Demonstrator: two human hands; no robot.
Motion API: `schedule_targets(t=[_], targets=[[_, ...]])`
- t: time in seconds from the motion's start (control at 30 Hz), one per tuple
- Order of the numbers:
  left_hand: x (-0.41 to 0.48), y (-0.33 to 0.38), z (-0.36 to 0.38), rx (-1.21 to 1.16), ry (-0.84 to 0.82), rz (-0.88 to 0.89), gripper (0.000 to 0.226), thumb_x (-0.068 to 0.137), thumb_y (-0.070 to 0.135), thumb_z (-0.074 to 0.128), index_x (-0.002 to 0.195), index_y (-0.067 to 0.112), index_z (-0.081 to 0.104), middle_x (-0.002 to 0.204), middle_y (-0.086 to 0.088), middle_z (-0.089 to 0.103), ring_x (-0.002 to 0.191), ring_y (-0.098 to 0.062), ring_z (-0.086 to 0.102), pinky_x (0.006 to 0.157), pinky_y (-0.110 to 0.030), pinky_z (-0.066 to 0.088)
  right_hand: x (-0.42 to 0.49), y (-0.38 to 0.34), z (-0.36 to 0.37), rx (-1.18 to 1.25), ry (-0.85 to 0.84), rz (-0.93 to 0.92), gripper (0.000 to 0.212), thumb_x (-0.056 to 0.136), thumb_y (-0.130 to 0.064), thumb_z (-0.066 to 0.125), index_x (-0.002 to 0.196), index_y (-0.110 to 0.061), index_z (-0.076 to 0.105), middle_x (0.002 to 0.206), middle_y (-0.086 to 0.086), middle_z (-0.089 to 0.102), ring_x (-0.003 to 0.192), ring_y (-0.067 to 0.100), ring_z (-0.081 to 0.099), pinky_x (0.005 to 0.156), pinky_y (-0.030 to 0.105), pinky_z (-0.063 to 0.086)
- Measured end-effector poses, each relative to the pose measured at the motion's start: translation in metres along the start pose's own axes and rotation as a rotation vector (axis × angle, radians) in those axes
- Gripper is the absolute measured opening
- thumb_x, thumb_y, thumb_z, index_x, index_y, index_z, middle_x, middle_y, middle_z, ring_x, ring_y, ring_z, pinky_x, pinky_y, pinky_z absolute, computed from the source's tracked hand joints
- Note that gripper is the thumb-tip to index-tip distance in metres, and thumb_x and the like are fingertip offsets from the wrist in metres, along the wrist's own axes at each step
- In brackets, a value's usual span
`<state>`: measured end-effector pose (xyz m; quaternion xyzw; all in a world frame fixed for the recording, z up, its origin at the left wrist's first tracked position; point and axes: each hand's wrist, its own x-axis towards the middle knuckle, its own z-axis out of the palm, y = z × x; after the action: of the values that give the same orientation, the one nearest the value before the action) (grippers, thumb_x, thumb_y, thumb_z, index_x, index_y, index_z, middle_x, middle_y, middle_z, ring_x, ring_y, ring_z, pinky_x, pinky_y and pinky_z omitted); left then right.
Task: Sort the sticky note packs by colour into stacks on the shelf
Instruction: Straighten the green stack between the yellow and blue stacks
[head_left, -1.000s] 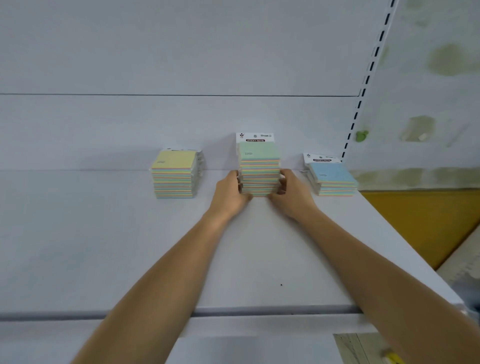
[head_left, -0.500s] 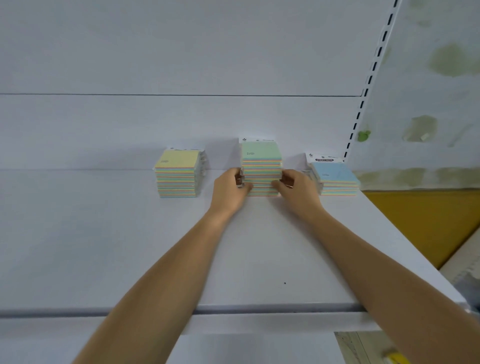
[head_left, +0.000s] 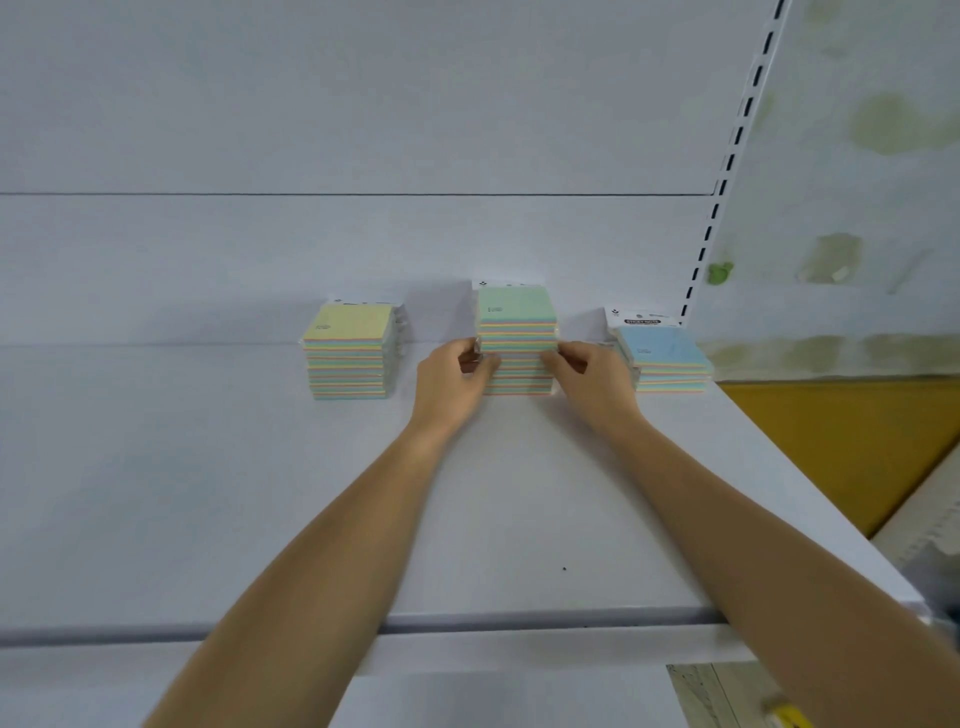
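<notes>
Three stacks of sticky note packs stand in a row at the back of the white shelf (head_left: 208, 493). The yellow-topped stack (head_left: 352, 353) is on the left, the taller green-topped stack (head_left: 517, 332) in the middle, the low blue-topped stack (head_left: 665, 358) on the right. My left hand (head_left: 452, 382) grips the green stack's left side about halfway up. My right hand (head_left: 589, 376) grips its right side at the same height. Both hands hide the stack's lower corners.
The shelf's back panel (head_left: 363, 249) rises right behind the stacks. A slotted upright (head_left: 727, 171) marks the shelf's right end, with a stained wall and a yellow panel (head_left: 852, 441) beyond. The shelf's front edge (head_left: 519, 621) runs below my forearms.
The green-topped stack has been pushed back toward the rear panel, into line with the other two. My hands have shifted higher up its sides.
</notes>
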<state>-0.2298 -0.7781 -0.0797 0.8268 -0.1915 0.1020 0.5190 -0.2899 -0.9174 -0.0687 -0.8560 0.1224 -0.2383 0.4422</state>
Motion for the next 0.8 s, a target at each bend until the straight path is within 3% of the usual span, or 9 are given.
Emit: schedule_targets(t=[0.07, 0.27, 0.37, 0.47, 0.57, 0.63, 0.7, 0.8], targets=[[0.0, 0.0, 0.0, -0.013, -0.001, -0.007, 0.025, 0.085, 0.018, 0.061, 0.107, 0.007, 0.068, 0.106, -0.01, 0.072, 0.099, -0.021, 0.067, 0.088, -0.027, 0.048, 0.0, -0.001, -0.001, 0.029, 0.006, 0.02, 0.025, 0.092, -0.017, 0.052, 0.107, -0.006, 0.068, 0.091, -0.001, 0.063, 0.081, 0.009, 0.053, 0.052, -0.005, 0.034], [0.003, 0.003, 0.0, -0.067, 0.043, -0.022, 0.029, 0.084, 0.026, 0.059, 0.108, 0.012, 0.067, 0.108, -0.002, 0.071, 0.098, -0.016, 0.065, 0.085, -0.024, 0.046, -0.001, -0.006, 0.001, 0.117, 0.056, 0.024, 0.023, 0.091, -0.016, 0.053, 0.109, -0.007, 0.066, 0.098, 0.005, 0.068, 0.093, 0.014, 0.061, 0.056, -0.008, 0.034], [0.004, 0.005, 0.0, -0.075, 0.068, 0.038, 0.026, 0.089, 0.017, 0.055, 0.11, 0.006, 0.066, 0.111, -0.007, 0.071, 0.099, -0.018, 0.066, 0.087, -0.022, 0.045, 0.0, -0.007, 0.0, 0.157, 0.075, 0.009, 0.023, 0.093, -0.016, 0.051, 0.109, -0.008, 0.065, 0.093, -0.002, 0.063, 0.089, 0.007, 0.056, 0.058, -0.009, 0.035], [0.005, 0.004, -0.001, -0.056, 0.056, 0.056, 0.028, 0.09, 0.017, 0.055, 0.113, 0.005, 0.065, 0.113, -0.008, 0.07, 0.102, -0.019, 0.065, 0.087, -0.02, 0.044, 0.003, -0.007, 0.0, 0.165, 0.084, 0.034, 0.027, 0.093, -0.017, 0.051, 0.115, -0.008, 0.063, 0.101, 0.0, 0.065, 0.09, 0.007, 0.055, 0.059, -0.009, 0.036], [0.006, 0.004, 0.0, -0.072, 0.066, 0.046, 0.03, 0.09, 0.017, 0.055, 0.116, 0.004, 0.063, 0.115, -0.007, 0.069, 0.101, -0.017, 0.065, 0.082, -0.013, 0.044, 0.002, -0.009, 0.001, 0.152, 0.101, 0.032, 0.031, 0.093, -0.017, 0.051, 0.12, -0.006, 0.06, 0.111, 0.005, 0.067, 0.098, 0.011, 0.059, 0.071, -0.007, 0.04], [0.006, 0.007, 0.0, -0.112, 0.101, 0.036, 0.032, 0.091, 0.02, 0.054, 0.118, 0.005, 0.06, 0.116, -0.005, 0.066, 0.099, -0.013, 0.062, 0.08, -0.009, 0.045, 0.0, -0.011, 0.0, 0.156, 0.131, 0.016, 0.037, 0.093, -0.018, 0.052, 0.128, -0.007, 0.053, 0.118, 0.004, 0.063, 0.111, 0.013, 0.057, 0.064, -0.014, 0.029], [0.006, 0.009, 0.001, -0.14, 0.131, 0.049, 0.031, 0.093, 0.022, 0.051, 0.118, 0.006, 0.06, 0.117, -0.007, 0.066, 0.101, -0.016, 0.062, 0.089, -0.026, 0.052, -0.001, -0.015, 0.0, 0.176, 0.15, -0.008, 0.037, 0.094, -0.017, 0.051, 0.129, -0.008, 0.052, 0.113, -0.001, 0.061, 0.11, 0.01, 0.055, 0.059, -0.016, 0.023], [0.007, 0.013, -0.001, -0.154, 0.119, 0.038, 0.03, 0.093, 0.021, 0.051, 0.116, 0.005, 0.061, 0.116, -0.011, 0.067, 0.102, -0.023, 0.064, 0.09, -0.044, 0.053, 0.002, -0.019, 0.0, 0.224, 0.158, -0.007, 0.033, 0.094, -0.016, 0.05, 0.125, -0.007, 0.056, 0.107, -0.003, 0.062, 0.107, 0.008, 0.056, 0.06, -0.014, 0.029]])
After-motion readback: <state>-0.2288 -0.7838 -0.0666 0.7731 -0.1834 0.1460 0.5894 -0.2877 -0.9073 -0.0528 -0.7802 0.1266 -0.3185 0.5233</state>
